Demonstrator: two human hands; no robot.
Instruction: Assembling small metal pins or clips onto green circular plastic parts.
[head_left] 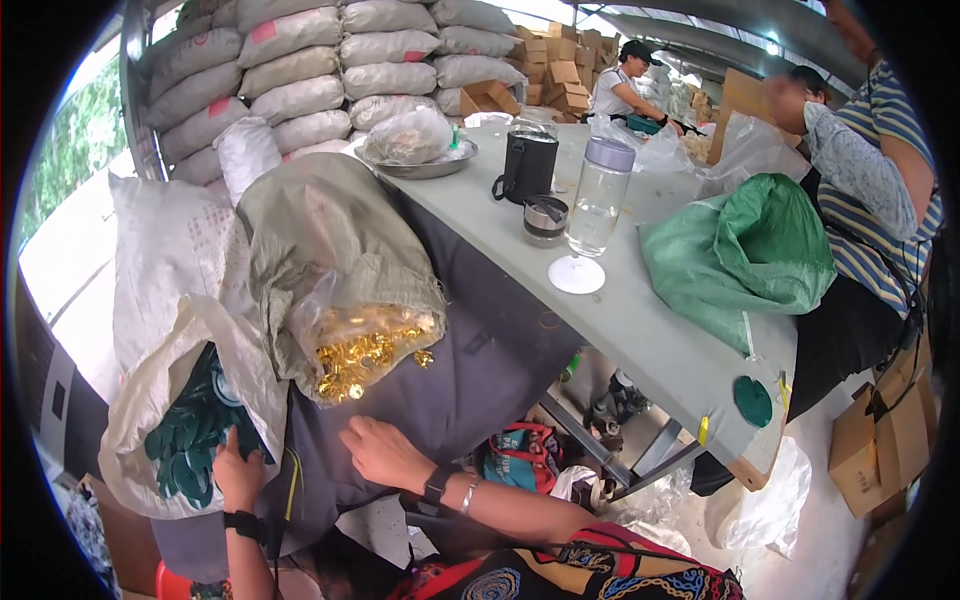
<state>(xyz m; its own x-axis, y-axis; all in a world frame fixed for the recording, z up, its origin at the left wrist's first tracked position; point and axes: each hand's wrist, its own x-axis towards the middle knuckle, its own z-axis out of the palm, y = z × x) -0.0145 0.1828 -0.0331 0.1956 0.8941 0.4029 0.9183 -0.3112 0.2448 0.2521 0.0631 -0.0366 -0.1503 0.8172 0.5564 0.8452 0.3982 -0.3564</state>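
Reaching into the open white sack (pixel 128 440), left and near side of the grey sack (pixel 330 220), the left hand (pixel 237 468) had its fingers partly spread at the green discs (pixel 180 455); couldn't tell if it had hold of one. Right hand (pixel 382 456) was just off the grey sack's near side, over dark cloth (pixel 480 365), fingers loosely bent; underside hidden, couldn't tell any grip. Gold pieces (pixel 352 366) lay in the grey sack's mouth. Table (pixel 650 335) stood right of the grey sack: metal tray (pixel 405 172) just beyond it, black mug (pixel 528 165) farther right, green sack (pixel 690 255) well right. Stacked bags (pixel 300 75) were behind it.
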